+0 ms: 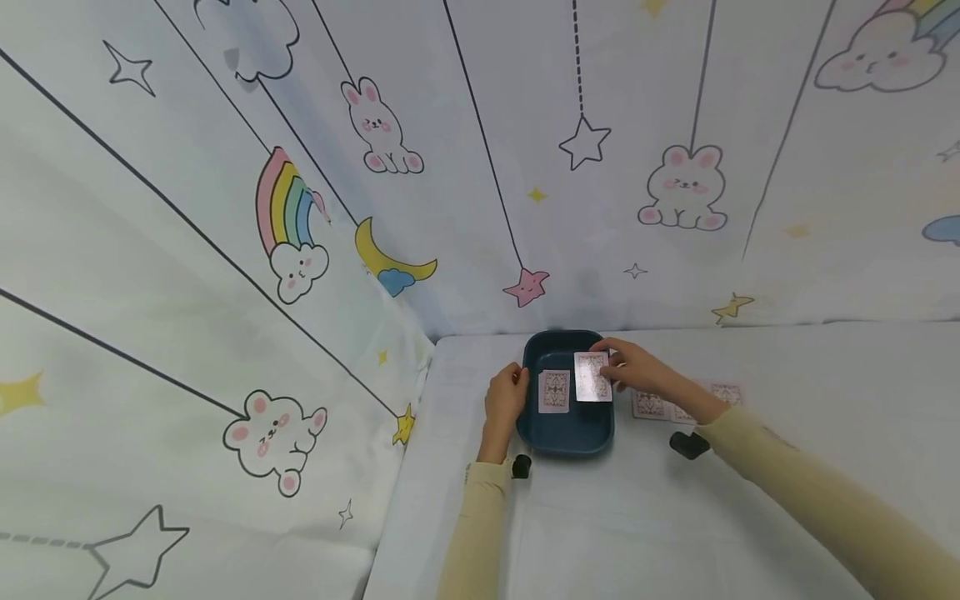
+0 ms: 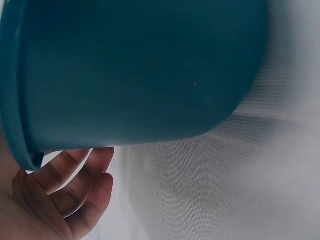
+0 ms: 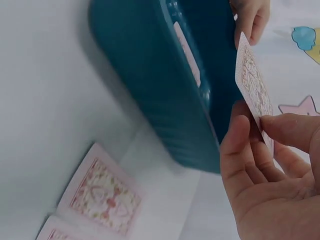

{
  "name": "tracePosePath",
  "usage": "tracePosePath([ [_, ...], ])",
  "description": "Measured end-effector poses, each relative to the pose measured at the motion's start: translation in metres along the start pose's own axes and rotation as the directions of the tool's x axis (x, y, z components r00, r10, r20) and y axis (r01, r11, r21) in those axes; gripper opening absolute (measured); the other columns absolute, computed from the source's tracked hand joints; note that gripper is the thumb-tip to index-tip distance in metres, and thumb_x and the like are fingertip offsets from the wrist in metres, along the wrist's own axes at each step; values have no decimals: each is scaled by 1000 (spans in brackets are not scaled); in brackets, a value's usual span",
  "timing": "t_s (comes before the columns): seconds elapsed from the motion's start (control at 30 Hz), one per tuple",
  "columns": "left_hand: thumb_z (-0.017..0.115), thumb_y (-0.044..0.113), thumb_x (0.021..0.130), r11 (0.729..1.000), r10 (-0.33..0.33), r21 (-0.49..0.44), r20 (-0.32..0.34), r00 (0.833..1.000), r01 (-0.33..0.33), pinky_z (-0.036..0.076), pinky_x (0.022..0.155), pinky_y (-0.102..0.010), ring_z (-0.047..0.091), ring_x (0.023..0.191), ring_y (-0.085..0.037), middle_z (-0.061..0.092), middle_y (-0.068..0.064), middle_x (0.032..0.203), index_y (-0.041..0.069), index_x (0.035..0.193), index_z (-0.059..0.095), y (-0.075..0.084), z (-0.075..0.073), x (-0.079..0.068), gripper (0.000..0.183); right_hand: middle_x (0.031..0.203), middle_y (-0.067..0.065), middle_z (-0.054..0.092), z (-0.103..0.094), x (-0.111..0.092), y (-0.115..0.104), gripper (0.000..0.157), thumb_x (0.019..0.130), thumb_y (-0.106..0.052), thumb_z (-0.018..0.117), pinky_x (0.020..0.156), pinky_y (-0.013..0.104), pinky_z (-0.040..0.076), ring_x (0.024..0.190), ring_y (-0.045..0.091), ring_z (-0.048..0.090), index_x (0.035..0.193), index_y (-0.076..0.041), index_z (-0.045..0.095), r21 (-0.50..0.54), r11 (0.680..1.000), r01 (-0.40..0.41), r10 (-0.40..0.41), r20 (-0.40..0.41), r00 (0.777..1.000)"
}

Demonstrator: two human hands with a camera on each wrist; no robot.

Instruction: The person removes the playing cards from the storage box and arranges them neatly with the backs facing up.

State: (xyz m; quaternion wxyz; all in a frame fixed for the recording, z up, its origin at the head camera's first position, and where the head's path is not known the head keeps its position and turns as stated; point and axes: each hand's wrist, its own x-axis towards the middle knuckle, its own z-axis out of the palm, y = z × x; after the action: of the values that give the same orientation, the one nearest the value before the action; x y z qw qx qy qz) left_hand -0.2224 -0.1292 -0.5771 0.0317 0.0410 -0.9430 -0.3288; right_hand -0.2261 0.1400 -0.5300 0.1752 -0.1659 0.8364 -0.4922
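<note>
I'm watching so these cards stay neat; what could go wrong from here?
The card pinched in the right hand appears over the right side of the blue bin; if the pinch loosens, it might drop outside.
The left hand is at the bin's left edge, so a tug there could shift the card showing inside.
In the head view, the right wrist overlaps the row of cards outside; lowering it might disturb them.

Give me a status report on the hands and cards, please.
Right hand pinches card above blue bin. Left hand holds bin's rim. Another card lies inside. Nothing visibly blocking.
</note>
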Motion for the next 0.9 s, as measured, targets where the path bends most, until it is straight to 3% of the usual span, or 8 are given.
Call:
tracePosePath([
  [0.17,55,31,103,1000,-1,8,-3,1000,1,33,52,-28,47,59,-14,55,-2,70,13,88,61,0,0,0,25,97,19,67,-10,-11,9,46,99,-8,59,76,50,56,88,32,66,142,-2,44,7,1000,-10,10,-10,1000],
  [0.63,54,32,103,1000,-20,8,13,1000,20,35,55,-28,50,63,-15,59,-3,75,12,92,63,-1,1,-1,25,93,12,66,-35,-37,29,48,100,-11,60,76,46,57,87,26,65,143,-3,43,-50,998,-46,43,-54,998],
  [0.9,54,32,103,1000,-9,6,11,1000,8,35,55,-28,50,63,-16,59,-4,76,12,91,62,0,0,0,25,96,14,64,-48,-48,36,53,95,-1,56,75,40,57,88,22,65,146,-2,41,-59,997,-49,44,-83,996],
])
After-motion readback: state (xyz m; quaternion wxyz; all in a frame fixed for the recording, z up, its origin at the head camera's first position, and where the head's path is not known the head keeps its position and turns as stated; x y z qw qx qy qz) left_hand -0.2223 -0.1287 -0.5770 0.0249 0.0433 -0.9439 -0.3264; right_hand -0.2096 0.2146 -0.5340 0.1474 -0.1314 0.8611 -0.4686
